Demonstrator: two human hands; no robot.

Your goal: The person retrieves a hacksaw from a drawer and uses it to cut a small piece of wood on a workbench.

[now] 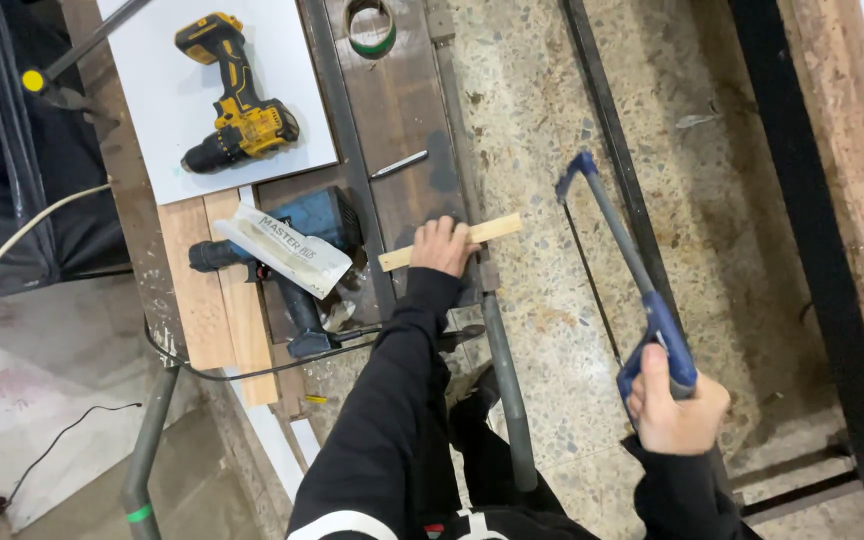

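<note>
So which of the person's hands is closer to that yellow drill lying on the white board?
The left hand, pressing the wooden strip just right of and below the yellow drill. The right hand grips the hacksaw much farther away.

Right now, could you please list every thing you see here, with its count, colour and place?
wood strip: one, pale, across the bench edge, one end past the edge, under the left hand.
hacksaw: one, blue frame, over the floor on the right.
cordless drill: one, yellow and black, on the white board.
blue power tool: one, on the bench, partly under a white packet.
tape roll: one, green, top of the bench.
workbench: one, dark wood.
left hand: pressing the strip down.
right hand: closed on the saw's grip.
</note>
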